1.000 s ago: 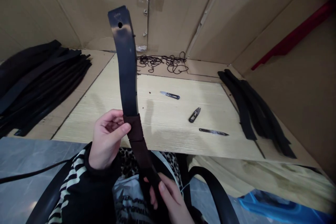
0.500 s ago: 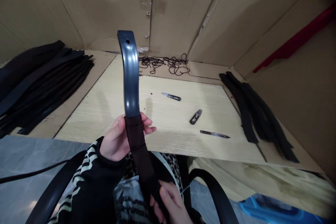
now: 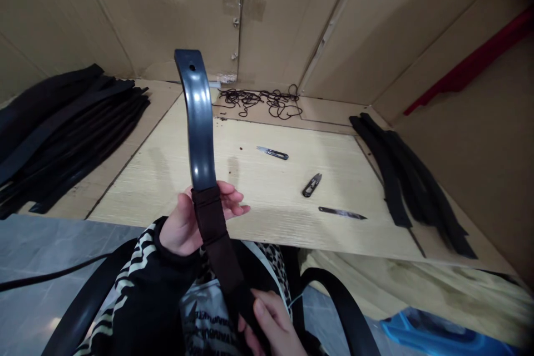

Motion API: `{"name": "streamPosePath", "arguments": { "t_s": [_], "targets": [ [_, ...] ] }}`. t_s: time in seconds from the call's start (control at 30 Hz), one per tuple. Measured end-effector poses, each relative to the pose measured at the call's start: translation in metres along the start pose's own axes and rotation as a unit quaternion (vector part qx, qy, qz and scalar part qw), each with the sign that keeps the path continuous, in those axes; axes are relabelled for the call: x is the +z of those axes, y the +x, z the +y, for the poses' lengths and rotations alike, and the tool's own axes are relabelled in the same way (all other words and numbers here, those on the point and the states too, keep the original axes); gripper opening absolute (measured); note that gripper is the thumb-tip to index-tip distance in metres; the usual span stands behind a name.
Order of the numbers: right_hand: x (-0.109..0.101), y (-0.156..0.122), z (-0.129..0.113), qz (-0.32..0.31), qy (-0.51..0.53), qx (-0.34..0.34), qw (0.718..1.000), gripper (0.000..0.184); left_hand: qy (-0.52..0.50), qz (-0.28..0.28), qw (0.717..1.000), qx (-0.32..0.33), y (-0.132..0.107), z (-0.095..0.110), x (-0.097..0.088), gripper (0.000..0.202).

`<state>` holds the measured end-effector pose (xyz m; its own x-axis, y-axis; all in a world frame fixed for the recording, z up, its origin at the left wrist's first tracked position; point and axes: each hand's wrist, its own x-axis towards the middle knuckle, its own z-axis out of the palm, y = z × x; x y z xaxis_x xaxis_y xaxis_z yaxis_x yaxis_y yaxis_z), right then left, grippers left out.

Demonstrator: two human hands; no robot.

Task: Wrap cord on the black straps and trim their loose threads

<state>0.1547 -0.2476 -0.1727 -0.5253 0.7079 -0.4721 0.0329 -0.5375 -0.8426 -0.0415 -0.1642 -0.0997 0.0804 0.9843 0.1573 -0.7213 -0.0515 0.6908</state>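
A long, curved, glossy dark strip [image 3: 200, 122] with a hole near its top end rises from my hands over the table. A dark brown fabric sleeve [image 3: 212, 222] covers its lower part, with creases around its upper end. My left hand [image 3: 181, 231] holds the sleeved part near the sleeve's upper edge, thumb on one side and fingers curled behind and beyond it. Lower down, near my lap, my right hand [image 3: 273, 320] grips the sleeve with the thumb on top. The strip's bottom end is out of view.
Two thread snips [image 3: 273, 153] [image 3: 312, 184] and a thin pointed blade [image 3: 342, 213] lie on the pale tabletop [image 3: 267, 219]. Dark cords [image 3: 258, 100] lie tangled along the back. Dark strips are piled at left [image 3: 75, 133] and right [image 3: 409, 178]. Cardboard walls [image 3: 292, 22] enclose the table.
The strip's upper end has swung slightly left. My left thumb has shifted off the sleeve's front to its left side. My right hand keeps its grip.
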Motion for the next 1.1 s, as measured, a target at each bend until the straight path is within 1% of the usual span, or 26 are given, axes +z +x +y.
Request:
{"name": "streamPosePath", "arguments": {
  "t_s": [0.07,0.2,0.37,0.53,0.57,0.63,0.77,0.83,0.93,1.03,1.1],
  "targets": [
    [0.000,0.000,0.000,0.003,0.013,0.009,1.000,0.072,0.009,-0.034,0.999,-0.003,-0.001,-0.004,-0.004,0.052],
    [-0.001,-0.001,0.001,-0.004,0.025,0.003,1.000,0.071,0.015,-0.112,0.994,0.002,-0.005,-0.012,-0.012,0.052],
    [-0.002,-0.001,0.002,0.003,0.035,-0.001,0.999,0.071,0.025,-0.143,0.989,0.008,-0.008,-0.022,-0.020,0.049],
    [-0.002,-0.002,0.005,0.005,0.056,-0.003,0.998,0.068,0.055,-0.210,0.976,-0.006,-0.007,-0.029,-0.029,0.053],
    [-0.002,-0.003,0.005,0.006,0.057,-0.007,0.998,0.067,0.061,-0.212,0.975,-0.010,-0.007,-0.030,-0.030,0.054],
    [-0.003,-0.003,0.007,0.010,0.059,-0.010,0.998,0.066,0.070,-0.196,0.978,-0.017,-0.008,-0.028,-0.030,0.054],
    [-0.004,-0.004,0.009,-0.002,0.058,-0.012,0.998,0.067,0.098,-0.166,0.981,0.007,-0.010,-0.020,-0.025,0.061],
    [-0.005,-0.003,0.008,-0.009,0.051,-0.015,0.999,0.066,0.113,-0.156,0.981,0.016,-0.008,-0.014,-0.021,0.058],
    [-0.004,-0.002,0.006,-0.008,0.045,-0.014,0.999,0.065,0.121,-0.133,0.984,0.016,-0.005,-0.007,-0.013,0.046],
    [-0.002,-0.001,0.002,-0.011,0.042,-0.011,0.999,0.068,0.103,-0.112,0.988,0.016,-0.003,-0.006,-0.009,0.043],
    [-0.002,0.000,0.002,-0.015,0.038,-0.012,0.999,0.069,0.078,-0.107,0.991,0.005,-0.003,-0.006,-0.008,0.043]
  ]
}}
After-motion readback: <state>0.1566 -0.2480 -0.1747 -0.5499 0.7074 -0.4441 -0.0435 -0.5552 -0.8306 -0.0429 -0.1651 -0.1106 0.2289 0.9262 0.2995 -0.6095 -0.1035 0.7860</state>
